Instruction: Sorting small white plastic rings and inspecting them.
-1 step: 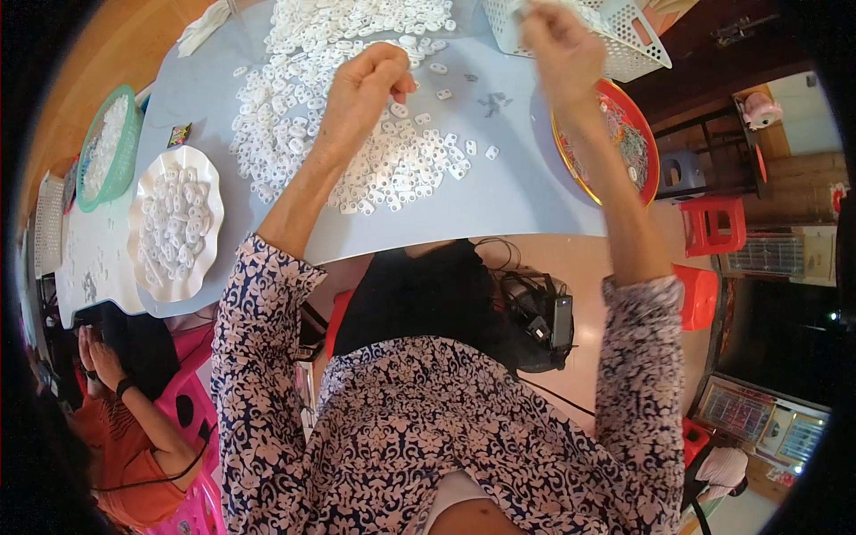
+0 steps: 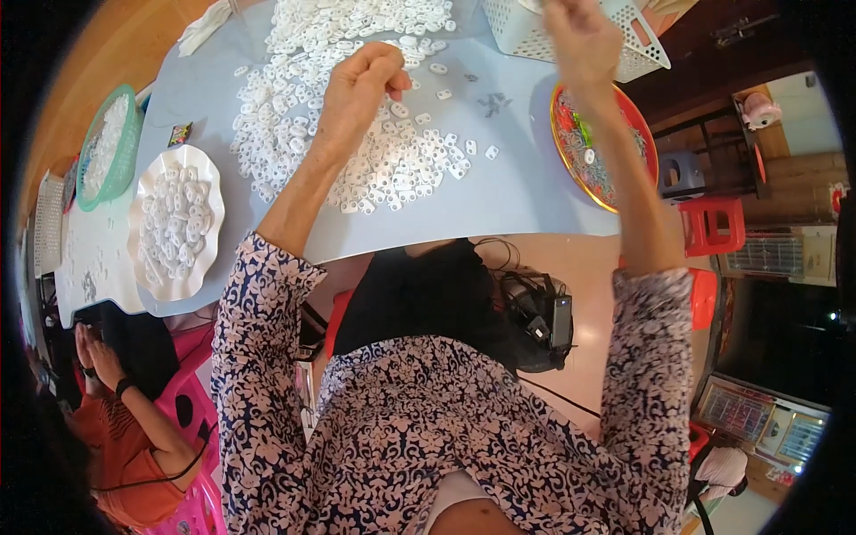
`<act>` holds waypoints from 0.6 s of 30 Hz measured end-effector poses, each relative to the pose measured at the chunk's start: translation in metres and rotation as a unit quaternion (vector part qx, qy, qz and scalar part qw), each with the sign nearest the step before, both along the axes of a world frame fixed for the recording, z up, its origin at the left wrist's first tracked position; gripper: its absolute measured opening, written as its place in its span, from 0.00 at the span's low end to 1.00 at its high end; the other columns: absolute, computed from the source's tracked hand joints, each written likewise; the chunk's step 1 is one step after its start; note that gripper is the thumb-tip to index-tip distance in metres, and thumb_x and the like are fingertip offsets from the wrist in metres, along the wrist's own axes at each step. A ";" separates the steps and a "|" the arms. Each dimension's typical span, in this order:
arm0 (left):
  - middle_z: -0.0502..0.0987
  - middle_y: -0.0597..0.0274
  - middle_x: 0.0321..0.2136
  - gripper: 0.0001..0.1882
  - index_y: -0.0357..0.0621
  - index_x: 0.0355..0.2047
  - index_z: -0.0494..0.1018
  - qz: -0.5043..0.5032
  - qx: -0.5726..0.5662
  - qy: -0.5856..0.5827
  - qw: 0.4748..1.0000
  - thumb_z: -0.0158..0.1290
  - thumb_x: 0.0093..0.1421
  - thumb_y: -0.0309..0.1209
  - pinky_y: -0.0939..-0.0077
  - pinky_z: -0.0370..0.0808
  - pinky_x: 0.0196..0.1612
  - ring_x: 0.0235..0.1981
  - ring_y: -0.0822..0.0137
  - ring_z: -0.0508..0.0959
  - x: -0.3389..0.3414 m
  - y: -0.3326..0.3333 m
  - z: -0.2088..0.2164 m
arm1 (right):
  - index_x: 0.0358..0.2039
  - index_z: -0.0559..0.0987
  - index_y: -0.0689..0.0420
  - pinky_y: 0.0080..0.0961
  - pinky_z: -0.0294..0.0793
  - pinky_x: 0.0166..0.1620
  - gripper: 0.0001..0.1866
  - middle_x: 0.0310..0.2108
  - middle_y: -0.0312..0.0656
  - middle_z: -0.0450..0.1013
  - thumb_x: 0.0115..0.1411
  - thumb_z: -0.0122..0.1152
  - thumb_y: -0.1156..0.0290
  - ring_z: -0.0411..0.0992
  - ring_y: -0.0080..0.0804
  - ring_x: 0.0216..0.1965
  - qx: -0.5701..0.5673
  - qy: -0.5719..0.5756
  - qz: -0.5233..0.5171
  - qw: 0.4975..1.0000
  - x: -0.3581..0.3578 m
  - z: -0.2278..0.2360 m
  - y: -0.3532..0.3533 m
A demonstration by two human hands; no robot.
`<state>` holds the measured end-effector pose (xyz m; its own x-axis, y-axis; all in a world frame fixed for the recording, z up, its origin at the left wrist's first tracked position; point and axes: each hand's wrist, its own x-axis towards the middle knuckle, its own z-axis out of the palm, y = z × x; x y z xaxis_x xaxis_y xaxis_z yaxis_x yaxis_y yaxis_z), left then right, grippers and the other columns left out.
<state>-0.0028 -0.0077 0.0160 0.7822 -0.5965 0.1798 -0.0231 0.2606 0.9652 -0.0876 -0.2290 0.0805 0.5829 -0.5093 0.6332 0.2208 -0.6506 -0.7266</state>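
Note:
Over a heap of small white oval plastic pieces with two holes (image 2: 383,169) is my left hand (image 2: 366,85), its fingers curled closed. What they hold, if anything, is hidden. My right hand (image 2: 588,49) reaches to the white perforated basket (image 2: 526,40) at the far right, above its near side. Its fingertips are blurred and partly cut off by the upper picture edge. Below the right wrist sits a red round tray with a gold rim (image 2: 651,147), holding small grey metal parts (image 2: 615,169), a green item and a white piece.
Small grey parts (image 2: 493,104) lie on the blue-grey table (image 2: 499,192). At left stand a scalloped white dish (image 2: 143,267) of white pieces and a green basket (image 2: 125,160). A person in orange (image 2: 147,455) sits at lower left. Red stools (image 2: 713,225) stand at right.
My right hand has moved a little right and farther away, uncovering more of the tray's left side and the green item. My left hand stays nearly still.

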 end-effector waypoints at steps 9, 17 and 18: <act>0.74 0.62 0.21 0.14 0.37 0.29 0.71 0.033 0.014 0.044 0.998 0.43 0.60 0.35 0.80 0.68 0.32 0.23 0.74 0.69 0.009 0.006 -0.007 | 0.34 0.78 0.61 0.22 0.70 0.31 0.09 0.25 0.41 0.75 0.56 0.58 0.71 0.72 0.25 0.26 -0.285 0.142 0.068 0.946 -0.006 0.007 0.012; 0.73 0.63 0.22 0.14 0.37 0.30 0.72 0.007 0.031 -0.006 0.999 0.42 0.61 0.36 0.81 0.68 0.31 0.24 0.74 0.69 -0.002 0.002 -0.005 | 0.33 0.78 0.61 0.33 0.72 0.35 0.09 0.29 0.48 0.75 0.51 0.58 0.73 0.73 0.44 0.30 -0.305 0.292 0.183 0.888 0.000 -0.047 0.037; 0.73 0.63 0.22 0.14 0.36 0.31 0.71 0.000 0.059 -0.009 0.998 0.42 0.62 0.36 0.81 0.67 0.32 0.25 0.74 0.69 -0.005 0.002 -0.003 | 0.33 0.78 0.62 0.33 0.72 0.35 0.09 0.28 0.48 0.75 0.51 0.58 0.73 0.73 0.44 0.30 -0.290 0.319 0.186 0.883 -0.001 -0.047 0.038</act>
<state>-0.0081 -0.0060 0.0125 0.7792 -0.6146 0.1231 -0.0417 0.1451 0.9885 -0.0884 -0.1912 0.0337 0.9738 0.0943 0.2069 0.1636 -0.9227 -0.3491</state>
